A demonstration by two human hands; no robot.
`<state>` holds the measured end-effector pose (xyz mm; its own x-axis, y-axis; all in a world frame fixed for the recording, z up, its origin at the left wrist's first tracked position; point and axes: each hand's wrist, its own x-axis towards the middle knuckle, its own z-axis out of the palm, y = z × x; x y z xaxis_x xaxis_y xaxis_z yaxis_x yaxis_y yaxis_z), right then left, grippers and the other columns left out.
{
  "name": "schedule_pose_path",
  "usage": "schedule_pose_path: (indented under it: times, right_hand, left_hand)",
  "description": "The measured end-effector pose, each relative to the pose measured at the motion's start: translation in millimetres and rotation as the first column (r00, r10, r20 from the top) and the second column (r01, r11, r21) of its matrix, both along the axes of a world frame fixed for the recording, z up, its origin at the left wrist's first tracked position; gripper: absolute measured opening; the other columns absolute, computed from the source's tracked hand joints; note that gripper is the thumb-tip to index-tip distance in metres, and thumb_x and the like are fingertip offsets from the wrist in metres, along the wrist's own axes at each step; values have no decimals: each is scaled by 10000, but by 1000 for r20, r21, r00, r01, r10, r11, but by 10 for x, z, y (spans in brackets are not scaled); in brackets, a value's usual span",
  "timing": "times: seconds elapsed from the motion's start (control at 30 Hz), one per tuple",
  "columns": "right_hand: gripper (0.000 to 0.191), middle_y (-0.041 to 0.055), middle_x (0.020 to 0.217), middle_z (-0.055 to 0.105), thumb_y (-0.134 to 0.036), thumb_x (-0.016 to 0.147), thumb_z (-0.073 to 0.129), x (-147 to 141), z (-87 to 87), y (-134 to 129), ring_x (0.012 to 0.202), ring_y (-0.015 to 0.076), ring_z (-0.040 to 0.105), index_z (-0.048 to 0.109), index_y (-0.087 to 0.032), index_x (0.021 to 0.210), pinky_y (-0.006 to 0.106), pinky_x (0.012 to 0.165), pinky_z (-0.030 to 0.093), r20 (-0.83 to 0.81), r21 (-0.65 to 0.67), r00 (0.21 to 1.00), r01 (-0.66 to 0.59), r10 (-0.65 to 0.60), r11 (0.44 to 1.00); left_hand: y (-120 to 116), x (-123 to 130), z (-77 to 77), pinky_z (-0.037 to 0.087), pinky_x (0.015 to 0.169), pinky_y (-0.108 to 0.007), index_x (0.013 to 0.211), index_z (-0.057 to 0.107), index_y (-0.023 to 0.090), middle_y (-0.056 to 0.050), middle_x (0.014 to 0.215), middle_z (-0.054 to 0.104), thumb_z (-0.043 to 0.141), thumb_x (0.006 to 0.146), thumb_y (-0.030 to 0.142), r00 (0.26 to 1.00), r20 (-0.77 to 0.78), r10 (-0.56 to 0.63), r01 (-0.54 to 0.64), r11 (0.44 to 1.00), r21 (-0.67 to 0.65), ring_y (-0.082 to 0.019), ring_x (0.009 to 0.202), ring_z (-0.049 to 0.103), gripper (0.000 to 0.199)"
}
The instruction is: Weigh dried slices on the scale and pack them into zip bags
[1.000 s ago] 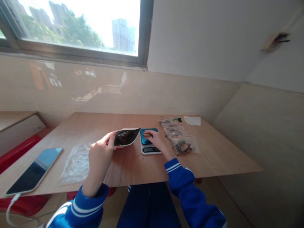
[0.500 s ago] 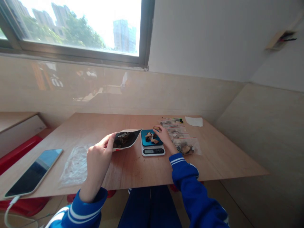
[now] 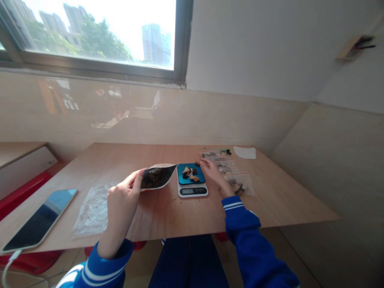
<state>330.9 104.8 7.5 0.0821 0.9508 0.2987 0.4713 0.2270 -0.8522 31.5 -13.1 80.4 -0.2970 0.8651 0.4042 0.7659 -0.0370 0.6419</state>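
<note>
My left hand (image 3: 127,196) grips the left edge of an open pouch (image 3: 157,177) with a dark inside and dried brown pieces in it. The pouch's mouth points toward a small white digital scale (image 3: 193,191) with a blue plate. Several dried pieces (image 3: 191,173) lie on that plate. Just past the plate's upper right corner, my right hand (image 3: 211,170) pinches one small brown piece (image 3: 197,163). The scale's display digits are too small to read.
Several clear zip bags (image 3: 240,183) with dried pieces lie right of the scale, near white paper (image 3: 245,153). At the left are a crumpled plastic bag (image 3: 92,210) and a phone (image 3: 42,219) with a cable. A wall borders the table's far edge.
My right hand has moved slightly right, away from the scale plate, with the small piece in its fingers. My left hand and the pouch sit slightly further left in view.
</note>
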Motion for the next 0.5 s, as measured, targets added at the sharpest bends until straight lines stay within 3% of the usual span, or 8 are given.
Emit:
schedule_pose_path:
  times: [0.07,0.13,0.17,0.23,0.3,0.33,0.4,0.5]
  right_hand:
    - [264,103,1162,681,-339,876,521,-31,174,-166,1101,212,631,665,-196,1046,387,1012,463,-83,33,995,-45,47,998]
    - [247,76,1093,708,-350,879,530,-118,403,-361,1047,195,656,681,-206,1012,358,980,490,-228,83,955,-175,190,981]
    - [239,66,1053,720,-354,880,539,-183,530,-465,1020,194,667,691,-206,991,355,958,505,-304,112,903,-283,304,953]
    - [247,49,1033,730,-330,901,523,-349,773,-665,1005,185,671,699,-204,1021,347,937,517,-300,120,793,-520,530,846]
    - [261,38,1082,723,-270,920,489,-552,945,-829,1046,173,653,697,-203,1062,332,947,506,-148,47,710,-690,689,722]
    - [269,34,1103,718,-224,921,475,-662,986,-887,1058,167,645,696,-205,1073,325,950,500,-39,10,695,-719,718,695]
    - [314,41,1125,710,-120,904,447,-891,969,-950,1067,169,634,694,-201,1081,328,959,483,197,-25,703,-693,683,720]
    - [347,87,1087,708,-26,870,428,-1224,769,-924,1028,197,635,698,-165,1039,348,926,489,452,-13,703,-611,550,792]
  left_hand:
    - [-5,23,-29,414,588,-263,991,756,265,-29,747,749,482,893,423,1000,-10,-10,10,1000,18,-216,698,669,331]
    - [-17,55,-63,426,598,-275,966,765,255,-40,749,756,497,882,425,1000,-11,-29,30,999,35,-233,720,686,328]
    - [-25,74,-79,433,604,-282,952,770,251,-46,753,760,506,875,435,999,-3,-40,40,998,39,-242,730,693,330]
    - [-47,112,-104,447,610,-289,944,774,248,-53,783,770,520,866,455,997,26,-66,65,997,36,-254,755,706,336]
    - [-73,149,-124,456,609,-286,973,768,253,-52,821,776,517,872,461,993,60,-99,97,995,27,-251,769,713,341]
    - [-87,165,-134,458,605,-282,993,763,257,-49,834,777,514,877,455,991,69,-112,111,994,20,-247,767,716,339]
    - [-115,191,-161,455,583,-272,1026,754,263,-46,831,778,518,882,432,991,72,-111,111,994,9,-243,751,720,324]
    - [-168,211,-229,440,543,-260,1045,749,263,-50,821,777,544,875,385,997,39,-65,65,998,17,-251,747,727,293]
